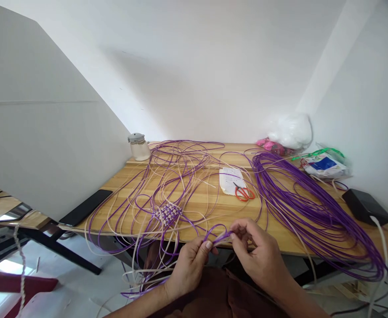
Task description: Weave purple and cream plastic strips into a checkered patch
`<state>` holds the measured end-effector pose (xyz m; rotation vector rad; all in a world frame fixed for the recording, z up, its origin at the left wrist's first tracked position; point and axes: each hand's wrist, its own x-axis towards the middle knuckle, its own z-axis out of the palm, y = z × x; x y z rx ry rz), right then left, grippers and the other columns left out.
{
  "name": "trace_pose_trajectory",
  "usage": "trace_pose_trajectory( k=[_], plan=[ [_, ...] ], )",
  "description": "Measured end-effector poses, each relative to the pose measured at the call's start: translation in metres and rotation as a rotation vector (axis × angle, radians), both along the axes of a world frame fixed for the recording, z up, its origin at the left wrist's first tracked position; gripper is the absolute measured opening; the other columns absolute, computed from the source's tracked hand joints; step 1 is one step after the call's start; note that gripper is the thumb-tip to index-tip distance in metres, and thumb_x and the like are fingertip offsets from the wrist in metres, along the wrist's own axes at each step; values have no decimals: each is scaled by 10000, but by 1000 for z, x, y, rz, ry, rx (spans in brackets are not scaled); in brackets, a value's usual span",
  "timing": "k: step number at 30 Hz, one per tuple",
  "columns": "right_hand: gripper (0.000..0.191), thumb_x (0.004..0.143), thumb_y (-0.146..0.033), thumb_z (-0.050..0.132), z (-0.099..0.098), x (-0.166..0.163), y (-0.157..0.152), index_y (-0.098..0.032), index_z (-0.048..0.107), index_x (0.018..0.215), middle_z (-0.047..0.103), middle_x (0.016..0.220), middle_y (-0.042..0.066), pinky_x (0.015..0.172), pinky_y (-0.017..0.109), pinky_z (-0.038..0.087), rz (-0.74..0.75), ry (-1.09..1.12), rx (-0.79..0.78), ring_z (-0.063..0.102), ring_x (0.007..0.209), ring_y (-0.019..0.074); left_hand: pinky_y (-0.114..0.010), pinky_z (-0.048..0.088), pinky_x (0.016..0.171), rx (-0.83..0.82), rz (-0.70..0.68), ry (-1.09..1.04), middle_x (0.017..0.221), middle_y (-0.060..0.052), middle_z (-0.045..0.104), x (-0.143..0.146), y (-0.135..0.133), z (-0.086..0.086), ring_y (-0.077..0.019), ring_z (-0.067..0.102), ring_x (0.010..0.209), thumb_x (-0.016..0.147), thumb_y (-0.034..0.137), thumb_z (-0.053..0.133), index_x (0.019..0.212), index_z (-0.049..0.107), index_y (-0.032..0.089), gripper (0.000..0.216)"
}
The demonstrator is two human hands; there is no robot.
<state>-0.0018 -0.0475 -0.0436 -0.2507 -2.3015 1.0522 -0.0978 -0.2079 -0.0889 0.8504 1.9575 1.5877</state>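
Your left hand (189, 265) and right hand (258, 256) both pinch the purple strand (221, 237), lying crosswise between them over the tabletop (227, 207)'s near edge, the woven patch (167, 214) just beyond, nearer your left.

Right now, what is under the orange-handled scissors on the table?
The scissors lie with their blades on a white paper with faint marks, which rests on the wooden table. What the paper covers cannot be seen.

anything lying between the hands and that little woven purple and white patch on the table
Nothing solid. The left hand and right hand pinch a purple strand at the table edge; only loose strands cross the wood up to the woven patch. The scissors lie farther right.
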Motion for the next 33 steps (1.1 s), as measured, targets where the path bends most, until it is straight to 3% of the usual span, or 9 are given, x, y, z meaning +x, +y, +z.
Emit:
trace_pose_trajectory(
  k=[4,6,12,15,19,23,26,29,33],
  plan=[
    [161,891,-345,541,-7,-8,-2,-195,554,949,634,831,40,638,236,496,62,-43,-363,608,729,149,-217,290,534,33,39,15,580,21,420,-1,2,-5,-106,358,559,912,495,416,818,646,137,435],
    [190,884,-369,553,-10,-11,-2,-188,554,942,636,836,46,676,253,510,77,-57,-443,617,758,160,-218,321,553,60,54,48,606,7,478,-2,3,-6,-114,395,582,908,472,440,867,666,144,400],
    [229,863,-394,577,-10,-15,-2,-170,583,907,645,791,48,619,244,496,73,-113,-519,610,704,154,-241,412,641,127,82,104,708,-36,621,-4,5,-4,-148,505,664,882,439,507,922,712,160,348],
    [237,850,-404,599,-10,-16,-5,-171,582,892,625,779,32,584,218,469,88,-11,-589,585,684,134,-220,364,541,133,34,18,571,4,532,-2,6,-6,-117,421,537,877,466,506,1007,706,163,385],
    [242,840,-404,618,-13,-17,-9,-173,579,903,605,774,13,580,213,461,120,40,-698,543,639,108,-207,296,499,123,3,-73,523,30,440,-1,9,-8,-85,316,497,875,495,498,960,712,118,442],
    [264,829,-403,632,-13,-15,-9,-162,605,932,625,810,32,590,227,467,156,-8,-752,552,658,117,-237,408,637,154,17,-28,722,-29,624,-1,9,-4,-120,469,627,887,451,501,983,722,148,387],
    [292,844,-398,616,-12,-13,-9,-152,633,1001,649,856,60,656,259,481,202,-18,-744,571,708,135,-267,442,743,162,29,4,727,-33,651,-1,8,-3,-150,534,705,896,429,496,965,731,170,357],
    [312,823,-406,644,-12,-13,-11,-157,640,1010,664,883,69,680,265,483,219,-9,-796,591,748,149,-259,446,712,134,58,22,693,-33,647,0,7,-7,-155,541,692,895,431,495,930,732,163,359],
    [307,759,-398,720,-15,-17,-15,-156,644,932,659,803,38,628,234,468,124,2,-864,571,673,121,-255,448,720,107,75,90,777,-46,672,-1,7,-13,-170,569,750,898,425,493,896,718,157,350]
  ],
)
